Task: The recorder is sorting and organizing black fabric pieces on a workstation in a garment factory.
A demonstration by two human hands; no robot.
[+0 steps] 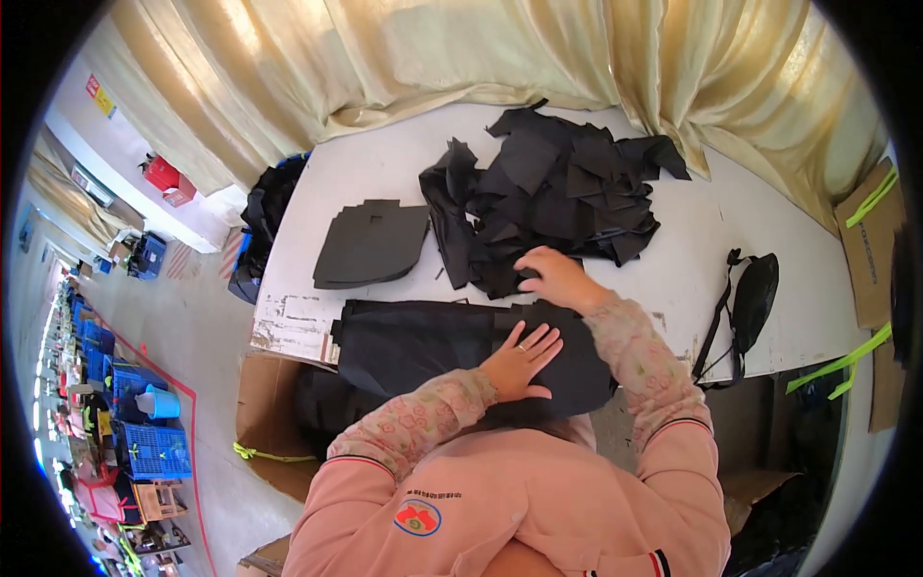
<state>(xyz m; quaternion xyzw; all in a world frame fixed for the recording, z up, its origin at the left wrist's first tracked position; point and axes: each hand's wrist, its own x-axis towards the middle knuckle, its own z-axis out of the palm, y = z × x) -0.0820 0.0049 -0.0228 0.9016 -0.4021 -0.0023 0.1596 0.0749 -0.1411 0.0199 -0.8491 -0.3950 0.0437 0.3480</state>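
Observation:
Near the front edge of the table a broad black fabric piece point(413, 337) lies across, its near side reaching over the edge towards me. My left hand point(524, 361) rests flat on it with fingers spread, a ring on one finger. Just beyond, my right hand point(560, 281) is at the near edge of a heap of black fabric pieces point(567, 183). Its index finger and thumb are apart, with dark cloth showing between them; the other fingers are partly hidden. To the left of the heap lies a neat flat stack of cut black pieces point(370, 248).
A black pouch with a strap point(755, 303) lies on the white table point(673, 240) at the right. Curtains point(385, 58) hang behind. Below the front edge stands an open cardboard box point(264, 404). Blue crates point(159, 452) line the floor at far left.

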